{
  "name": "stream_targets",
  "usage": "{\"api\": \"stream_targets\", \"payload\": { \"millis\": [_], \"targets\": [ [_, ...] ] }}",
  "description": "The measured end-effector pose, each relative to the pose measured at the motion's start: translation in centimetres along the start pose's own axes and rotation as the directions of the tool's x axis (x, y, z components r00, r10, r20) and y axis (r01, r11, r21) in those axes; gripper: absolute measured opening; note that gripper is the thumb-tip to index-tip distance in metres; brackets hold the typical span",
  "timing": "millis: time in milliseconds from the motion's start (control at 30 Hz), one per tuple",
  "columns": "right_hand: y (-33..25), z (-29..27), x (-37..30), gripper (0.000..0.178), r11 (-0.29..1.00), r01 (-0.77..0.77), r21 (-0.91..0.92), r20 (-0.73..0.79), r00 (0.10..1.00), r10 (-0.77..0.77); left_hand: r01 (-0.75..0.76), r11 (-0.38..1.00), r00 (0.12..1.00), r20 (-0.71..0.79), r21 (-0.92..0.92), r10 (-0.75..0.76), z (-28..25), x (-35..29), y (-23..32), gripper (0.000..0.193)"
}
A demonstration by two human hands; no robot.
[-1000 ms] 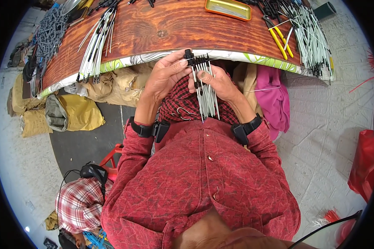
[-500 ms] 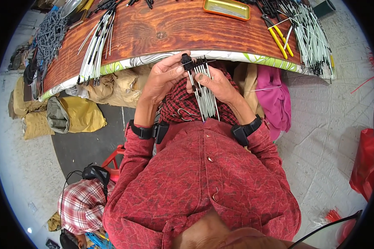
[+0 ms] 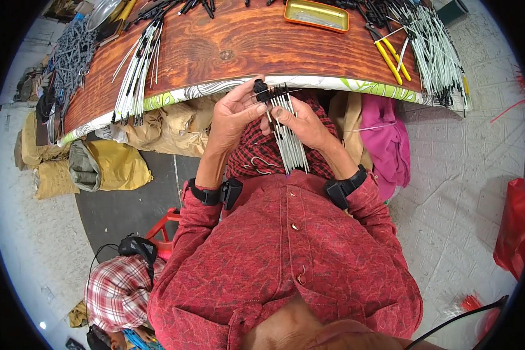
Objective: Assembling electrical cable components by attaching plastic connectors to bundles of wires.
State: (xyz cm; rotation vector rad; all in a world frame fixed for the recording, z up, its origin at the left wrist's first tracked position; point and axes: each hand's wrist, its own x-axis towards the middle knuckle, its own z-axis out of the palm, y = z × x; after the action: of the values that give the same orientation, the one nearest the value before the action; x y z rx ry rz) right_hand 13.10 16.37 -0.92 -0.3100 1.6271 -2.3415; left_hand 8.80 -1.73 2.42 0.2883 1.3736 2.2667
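Note:
Just past the table's front edge, over my lap, my left hand (image 3: 235, 114) has its thumb and fingers closed on a black ridged, collar-shaped fitting (image 3: 260, 90). Close beside it, my right hand (image 3: 304, 121) grips a fan of slim white rods (image 3: 290, 147) with black ends, which look like umbrella ribs. The rods' far black ends line up in a row next to the fitting, and their other ends point down toward my shirt. A thin wire (image 3: 293, 90) sticks out to the right from that row. Where the rods meet the fitting is too small to make out.
On the wooden table (image 3: 216, 55) lie a bundle of similar rods (image 3: 137, 67), a larger rod heap (image 3: 438, 55), yellow-handled pliers (image 3: 389, 63) and a yellow tin (image 3: 317, 26) of thin wires. Grey linked parts (image 3: 73, 55) pile up at left. A person in a checked shirt (image 3: 119, 289) sits lower left.
Both hands stay on the fitting and the rods. My left wrist has shifted slightly, and the fitting sits a little lower and closer to the row of rod ends.

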Motion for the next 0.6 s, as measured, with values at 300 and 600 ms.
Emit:
{"api": "stream_targets", "payload": {
  "millis": [300, 600],
  "targets": [
    [-0.2, 0.5, 0.1, 0.035, 0.984, 0.057, -0.169, -0.009, 0.998, -0.06, -0.02, 0.998, 0.997, -0.076, 0.062, 0.024, 0.7, -0.1, 0.2, 0.052],
    [-0.9, 0.9, -0.2, 0.031, 0.974, 0.058, -0.221, -0.012, 0.998, -0.062, -0.042, 0.993, 0.985, -0.161, 0.109, 0.06, 1.1, -0.1, 0.1, 0.046]
  ]
}}
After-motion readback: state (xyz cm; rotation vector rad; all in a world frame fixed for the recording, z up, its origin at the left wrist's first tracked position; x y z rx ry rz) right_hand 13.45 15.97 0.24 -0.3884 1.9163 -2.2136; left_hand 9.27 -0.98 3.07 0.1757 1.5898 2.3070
